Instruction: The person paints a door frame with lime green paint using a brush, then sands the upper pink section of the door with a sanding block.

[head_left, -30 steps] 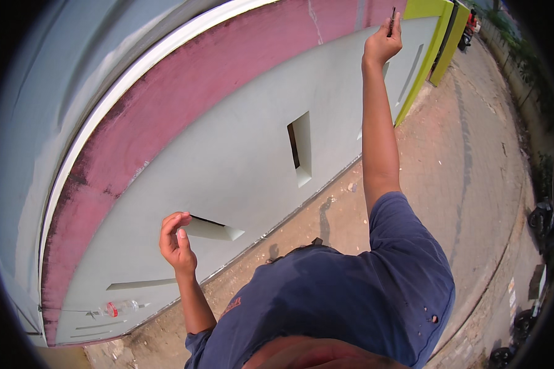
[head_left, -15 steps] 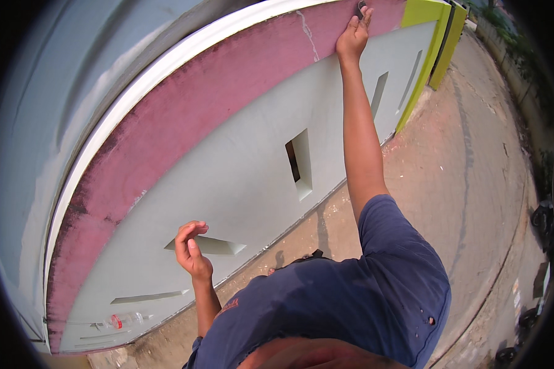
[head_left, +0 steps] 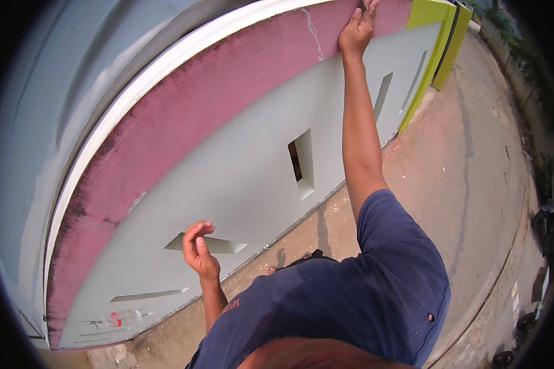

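My right hand (head_left: 357, 34) is raised at arm's length against the pink band (head_left: 221, 98) along the upper part of a wall. Its fingers close round a small dark object at the top edge of the picture, mostly hidden, so its kind does not show. A pale crack-like streak (head_left: 314, 34) runs down the pink paint just left of that hand. In front of the light grey wall face (head_left: 228, 184), my left hand (head_left: 200, 252) hangs free, fingers loosely curved and thumb apart, holding nothing. Behind it lies a slanted wall slot (head_left: 224, 246).
A clear plastic bottle with a red label (head_left: 126, 318) is by the wall's lower left. A white ledge (head_left: 160, 58) tops the pink band. A yellow-green pillar (head_left: 421, 74) ends the wall. Concrete paving (head_left: 449, 203) stretches to the right; parked vehicles (head_left: 541, 224) appear dimly at the rim.
My right hand has shifted slightly upward along the pink band, and its fingertips are now nearer the picture's top edge. My left hand has moved a little to the right, still empty.
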A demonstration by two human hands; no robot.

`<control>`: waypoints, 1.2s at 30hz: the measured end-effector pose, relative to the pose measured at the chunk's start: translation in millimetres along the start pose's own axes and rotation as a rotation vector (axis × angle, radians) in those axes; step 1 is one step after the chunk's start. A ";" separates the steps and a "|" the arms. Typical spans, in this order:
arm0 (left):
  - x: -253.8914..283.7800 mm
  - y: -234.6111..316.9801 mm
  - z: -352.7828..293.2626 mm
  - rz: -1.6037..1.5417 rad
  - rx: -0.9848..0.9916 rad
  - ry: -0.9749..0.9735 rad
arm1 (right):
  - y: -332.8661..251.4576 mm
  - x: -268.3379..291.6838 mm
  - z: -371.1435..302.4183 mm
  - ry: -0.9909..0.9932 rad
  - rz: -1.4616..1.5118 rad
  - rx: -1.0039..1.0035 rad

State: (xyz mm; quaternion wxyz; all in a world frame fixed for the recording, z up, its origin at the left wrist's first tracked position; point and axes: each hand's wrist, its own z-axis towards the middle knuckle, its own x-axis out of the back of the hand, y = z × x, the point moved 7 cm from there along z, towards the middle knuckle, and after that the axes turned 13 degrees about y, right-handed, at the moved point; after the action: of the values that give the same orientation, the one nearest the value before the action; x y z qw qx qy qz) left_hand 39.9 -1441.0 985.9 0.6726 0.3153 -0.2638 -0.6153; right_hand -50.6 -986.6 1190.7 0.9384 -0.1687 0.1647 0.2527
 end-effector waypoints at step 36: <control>-28.9 -12.0 -7.1 -0.048 0.007 -0.120 | -45.7 -18.0 -103.4 -0.514 0.076 0.352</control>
State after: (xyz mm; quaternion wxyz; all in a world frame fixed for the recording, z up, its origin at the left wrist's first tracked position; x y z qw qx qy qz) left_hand 34.2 -1412.1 973.2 0.6394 0.2866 -0.2981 -0.6482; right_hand -64.2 -1072.8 1116.5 0.9539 0.0719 -0.0307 0.2897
